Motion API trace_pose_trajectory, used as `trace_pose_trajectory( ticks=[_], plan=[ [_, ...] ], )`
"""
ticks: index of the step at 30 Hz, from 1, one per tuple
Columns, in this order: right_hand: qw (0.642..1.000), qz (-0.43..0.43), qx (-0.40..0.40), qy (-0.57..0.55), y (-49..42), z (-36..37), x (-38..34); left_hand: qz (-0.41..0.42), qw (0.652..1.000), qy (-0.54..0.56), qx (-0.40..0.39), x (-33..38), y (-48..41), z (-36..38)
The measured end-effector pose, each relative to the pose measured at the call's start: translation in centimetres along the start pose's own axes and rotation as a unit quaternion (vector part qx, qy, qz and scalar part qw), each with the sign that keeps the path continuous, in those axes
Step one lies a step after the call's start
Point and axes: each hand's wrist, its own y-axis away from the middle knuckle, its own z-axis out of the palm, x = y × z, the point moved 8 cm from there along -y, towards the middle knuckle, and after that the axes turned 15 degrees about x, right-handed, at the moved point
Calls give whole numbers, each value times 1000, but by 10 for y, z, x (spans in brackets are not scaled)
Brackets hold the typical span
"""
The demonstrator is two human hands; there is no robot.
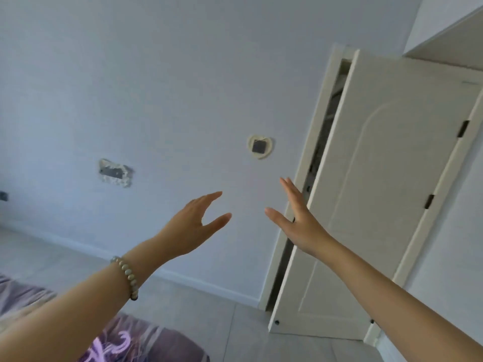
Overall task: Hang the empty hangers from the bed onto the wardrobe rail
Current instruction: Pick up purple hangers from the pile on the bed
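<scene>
Cream door (379, 192) ajar, right | purple bed (146, 340) lower left | left hand (188, 228), right hand (300, 223) apart, fingers straight, empty

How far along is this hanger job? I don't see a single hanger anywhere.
Done: nothing can be confirmed, since no hanger or wardrobe rail is in view. In hand: nothing. The left hand and right hand are open and empty, raised toward the wall beside the half-open door. Left: seemingly everything, starting with fetching hangers from the bed, whose corner shows lower left.
</scene>
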Motion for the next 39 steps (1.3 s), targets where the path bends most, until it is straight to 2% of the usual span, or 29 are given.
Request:
trace_pose_trajectory(
  ticks=[7,12,18,22,26,30,33,36,39],
  plan=[
    [989,51,-136,-34,28,225,34,-139,984,-99,-46,-212,82,-33],
    [970,92,-223,-28,90,381,71,-254,951,-157,-79,-358,182,-44],
    [941,136,-310,4,180,510,132,-386,898,-179,-117,-488,307,-24],
    [920,198,-337,-12,233,568,173,-443,870,-182,-115,-542,366,2],
    [902,244,-355,-5,279,610,216,-466,859,-177,-117,-576,402,33],
    [888,306,-343,-16,309,643,246,-444,873,-178,-94,-590,414,60],
    [890,316,-328,-31,315,666,254,-408,892,-177,-81,-596,410,75],
    [891,318,-321,-44,316,689,256,-385,896,-192,-108,-609,413,90],
    [894,326,-306,-12,314,705,261,-399,885,-192,-140,-619,421,103]
  ],
)
